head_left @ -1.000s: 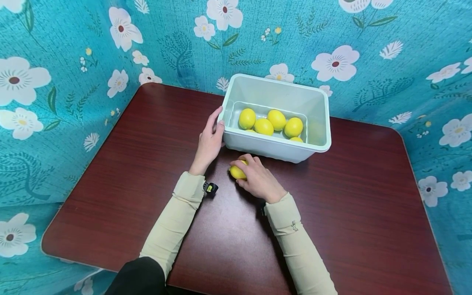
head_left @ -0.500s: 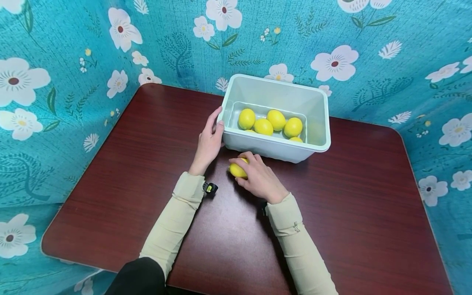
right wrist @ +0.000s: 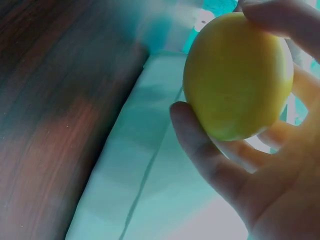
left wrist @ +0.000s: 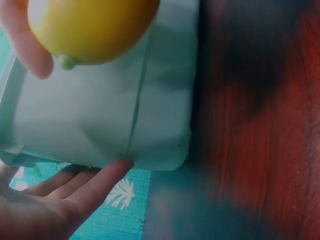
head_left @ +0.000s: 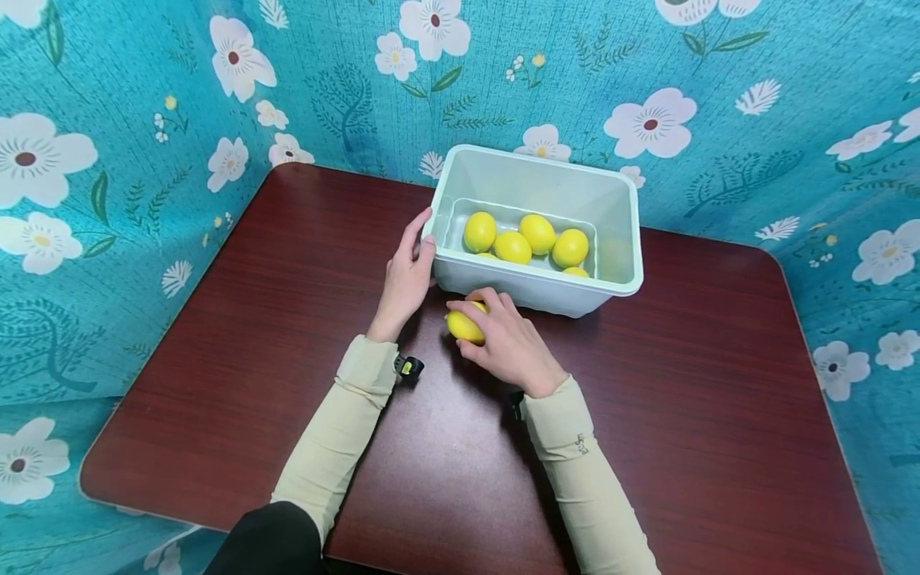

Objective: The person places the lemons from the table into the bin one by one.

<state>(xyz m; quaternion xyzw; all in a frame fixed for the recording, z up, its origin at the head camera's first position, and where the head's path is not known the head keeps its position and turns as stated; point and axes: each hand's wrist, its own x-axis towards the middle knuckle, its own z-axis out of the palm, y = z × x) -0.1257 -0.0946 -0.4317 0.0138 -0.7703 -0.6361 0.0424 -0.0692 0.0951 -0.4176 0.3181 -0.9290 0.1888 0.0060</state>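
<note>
My right hand (head_left: pixel 509 345) grips a yellow lemon (head_left: pixel 465 323) between thumb and fingers, just in front of the bin. The right wrist view shows this lemon (right wrist: pixel 237 77) whole, with the fingertips around its sides. My left hand (head_left: pixel 406 279) rests against the left end of a pale green plastic bin (head_left: pixel 535 279). In the left wrist view the left hand's fingers (left wrist: pixel 97 187) lie nearly straight against the bin's end wall. Several lemons (head_left: pixel 537 234) lie on the bin's floor; its front wall partly hides some of them.
The bin stands at the back of a dark red-brown wooden table (head_left: pixel 237 359). Behind and beside the table hangs a turquoise flowered cloth (head_left: pixel 345 64). A small black device (head_left: pixel 410 367) is strapped to the left wrist.
My right hand has moved slightly toward the bin with the lemon, which sits a little higher in the head view. The left hand and bin have hardly moved.
</note>
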